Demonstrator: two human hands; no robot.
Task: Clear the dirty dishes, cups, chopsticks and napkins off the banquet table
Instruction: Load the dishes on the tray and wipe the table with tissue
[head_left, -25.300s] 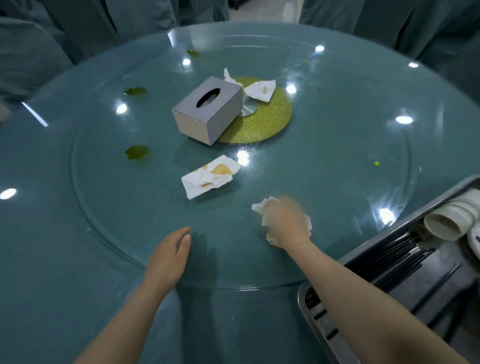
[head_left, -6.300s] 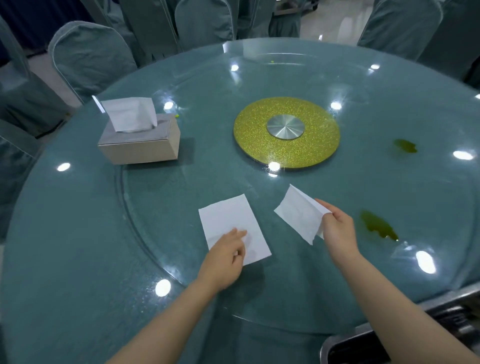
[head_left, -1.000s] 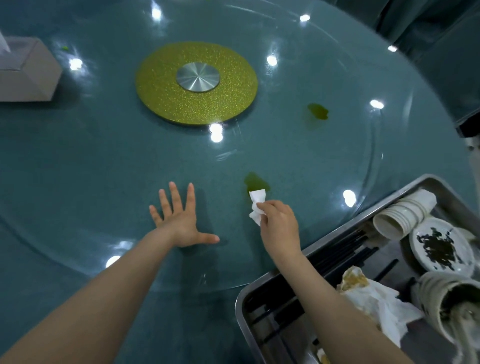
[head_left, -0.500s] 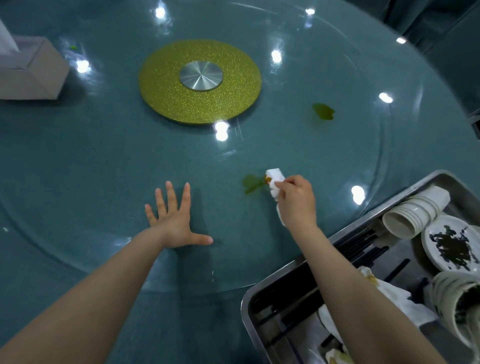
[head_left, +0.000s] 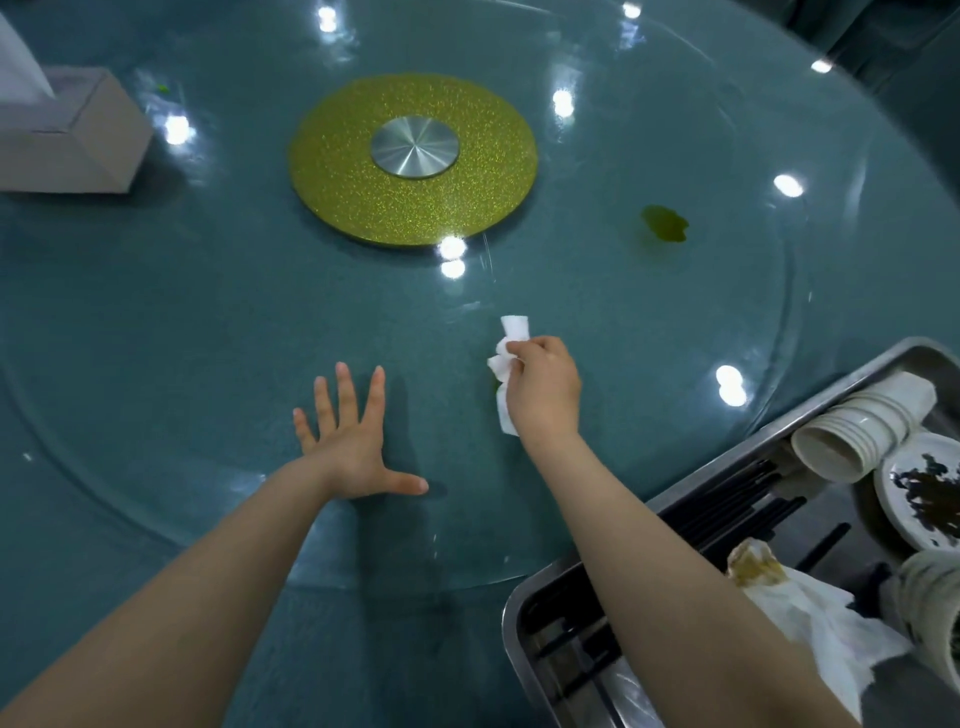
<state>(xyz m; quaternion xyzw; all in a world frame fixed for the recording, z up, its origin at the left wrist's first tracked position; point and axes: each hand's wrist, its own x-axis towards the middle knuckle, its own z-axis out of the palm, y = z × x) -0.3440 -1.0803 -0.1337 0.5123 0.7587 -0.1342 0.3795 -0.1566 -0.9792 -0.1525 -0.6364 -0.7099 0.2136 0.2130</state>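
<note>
The right hand (head_left: 543, 387) is pinching a crumpled white napkin (head_left: 506, 364) between curled fingers, holding it at the glass of the table (head_left: 208, 322); the wad is bunched and creased, one rolled end sticking up past the fingertips toward 12 o'clock and a flap trailing under the wrist. The left hand (head_left: 348, 441) is lying flat on the glass at 9 o'clock of the right hand, fingers spread wide, thumb pointing toward 3 o'clock. A green spill (head_left: 665, 223) is sitting at 1 o'clock of the napkin, well apart from it. The glittery yellow-green turntable hub (head_left: 332, 171) is lying at 11 o'clock, with a tissue box (head_left: 88, 140) far off at 10 o'clock. At 4 o'clock, a steel tray (head_left: 519, 623) is holding black chopsticks (head_left: 727, 504), stacked white cups (head_left: 862, 426), a dirty saucer (head_left: 919, 493) and stained napkins (head_left: 810, 618).
</note>
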